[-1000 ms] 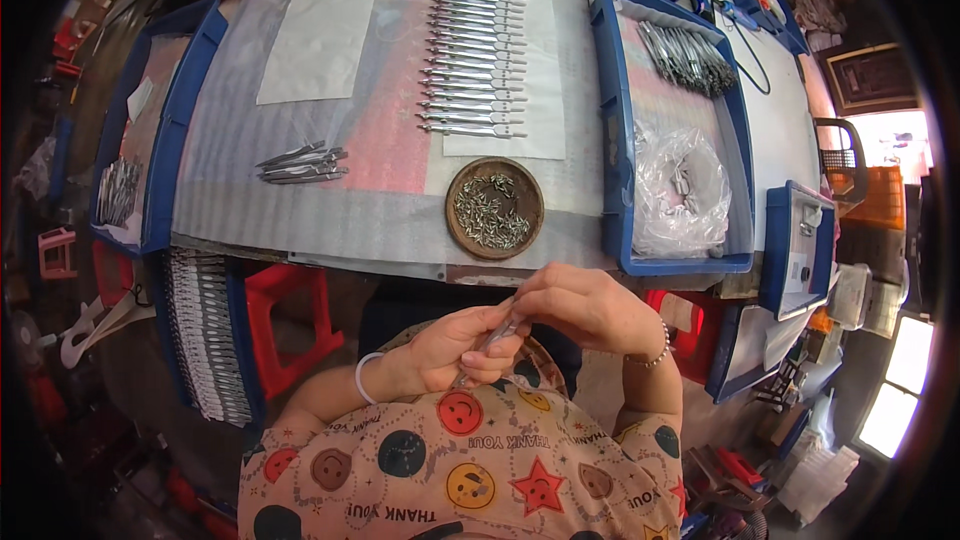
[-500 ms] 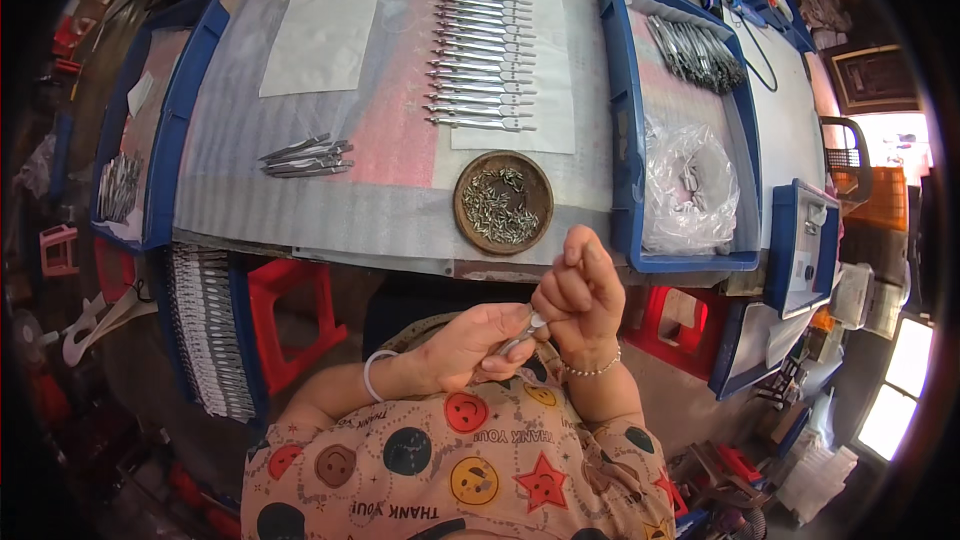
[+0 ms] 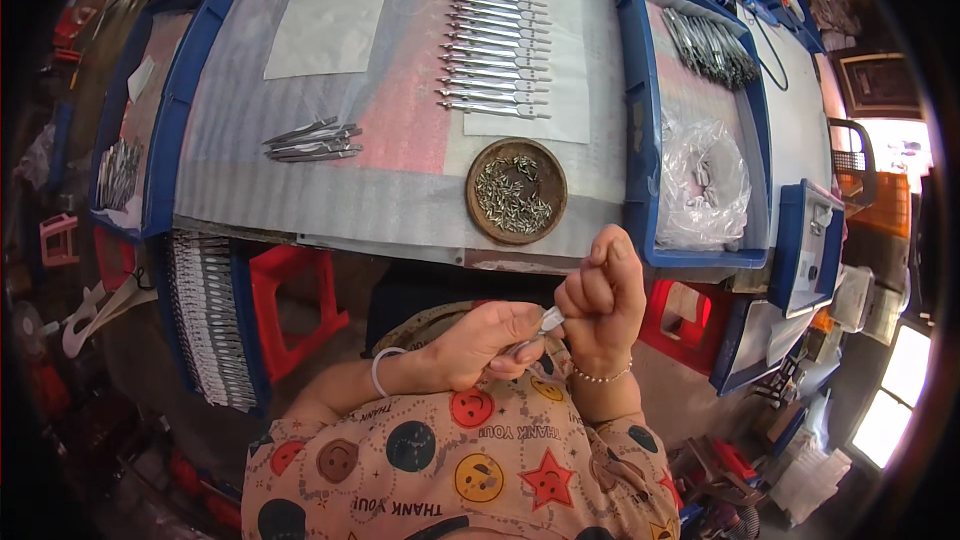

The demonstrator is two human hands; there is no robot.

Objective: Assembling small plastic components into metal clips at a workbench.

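In front of my chest, my left hand is closed around a slim silver metal piece, its flat end poking out past the thumb toward my other hand. Most of the piece is hidden in the fingers. My right hand is raised just beside that end, its fingers curled in. Whatever they hold, if anything, does not show. Beyond the hands, at the table's near edge, stands a round brown bowl with many tiny metal pins in it. Behind it, slim silver tools lie in a long row on white paper.
A small pile of flat grey metal strips lies left of the bowl. Blue trays stand at the left and right, the right one holding metal parts and a clear plastic bag. Red stools stand below the table edge.
Both hands have shifted slightly to the right in the picture, still close together. The metal piece's end is turned a little. The table has also shifted slightly up and right in the view.
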